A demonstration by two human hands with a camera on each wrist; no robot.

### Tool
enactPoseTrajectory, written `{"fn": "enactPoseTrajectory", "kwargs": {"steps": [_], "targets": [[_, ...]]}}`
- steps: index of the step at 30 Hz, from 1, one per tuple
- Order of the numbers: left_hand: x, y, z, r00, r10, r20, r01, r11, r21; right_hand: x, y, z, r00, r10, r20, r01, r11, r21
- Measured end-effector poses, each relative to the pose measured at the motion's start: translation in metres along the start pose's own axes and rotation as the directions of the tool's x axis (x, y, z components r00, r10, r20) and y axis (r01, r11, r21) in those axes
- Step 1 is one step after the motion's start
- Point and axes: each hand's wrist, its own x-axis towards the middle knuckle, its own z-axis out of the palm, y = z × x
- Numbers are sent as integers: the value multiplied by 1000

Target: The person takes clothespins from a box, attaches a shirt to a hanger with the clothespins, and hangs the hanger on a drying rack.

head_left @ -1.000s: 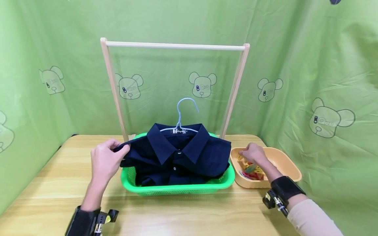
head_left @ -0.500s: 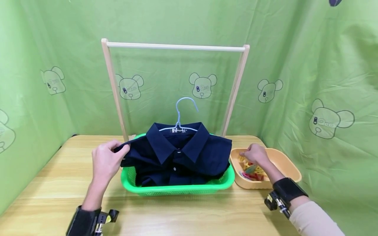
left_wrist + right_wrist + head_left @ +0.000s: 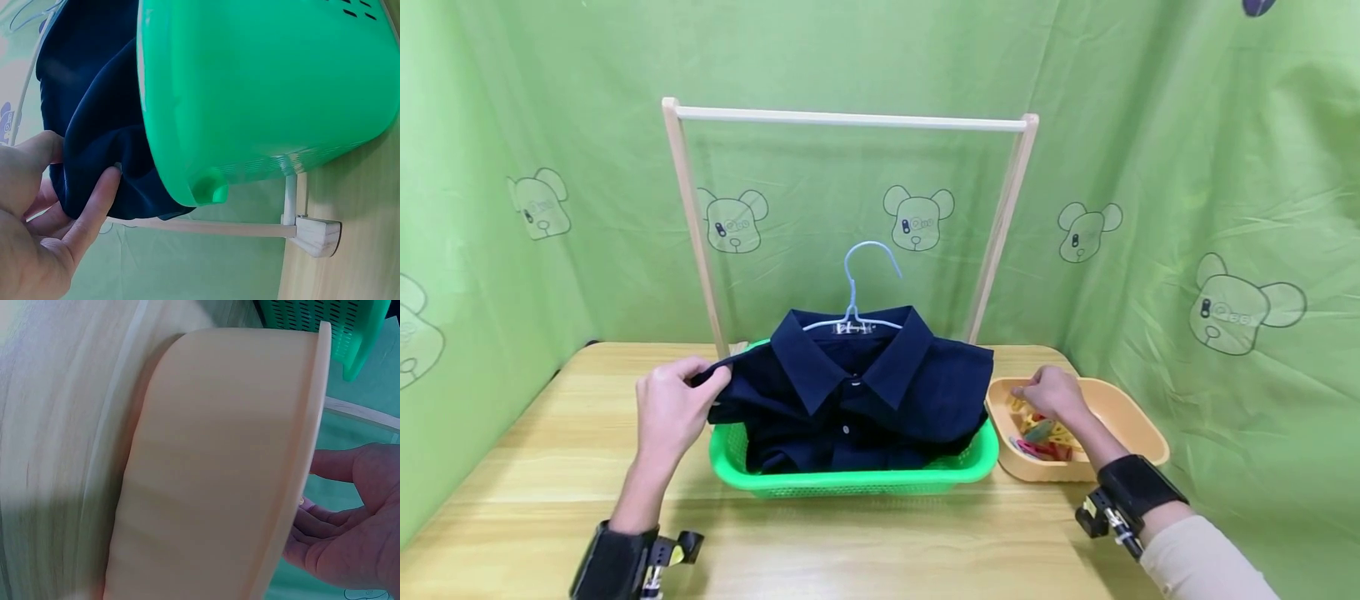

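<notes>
A dark navy button-up shirt (image 3: 850,408) lies over the green basket (image 3: 850,482) in the head view, collar at the back. A light blue hanger (image 3: 852,292) sits in its collar, hook standing up. My left hand (image 3: 672,408) pinches the shirt's left shoulder edge, and in the left wrist view thumb and fingers close on the cloth (image 3: 94,156). My right hand (image 3: 1051,393) reaches into an orange tray (image 3: 1123,408), over several clothespins (image 3: 1043,433). Its fingertips are hidden behind the rim in the right wrist view; I cannot tell whether they hold a clothespin.
Behind the basket stands a wooden rack with a white crossbar (image 3: 850,118), its feet on the wooden table (image 3: 850,550). The tray stands close to the basket's right end. Green curtains (image 3: 820,50) surround the table.
The shirt's collar and hanger have risen slightly. The right hand stays over the clothespins with only small motion, and the left hand keeps its grip on the shirt.
</notes>
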Motion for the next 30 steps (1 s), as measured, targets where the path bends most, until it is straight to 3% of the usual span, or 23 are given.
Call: {"fn": "enactPoseTrajectory", "kwargs": {"steps": [14,23,30], "targets": [[0,0,1,1000,1,6,-1,1000,3,-3,-5,-7,993,-92,-67,90,995,-38],[0,0,1,1000,-6,11,6,1000,6,-9,-21,-15,970,-184,-161,177,983,-57],[0,0,2,1000,-1,11,1,1000,9,-13,-29,-19,951,-196,-240,200,980,-9]]}}
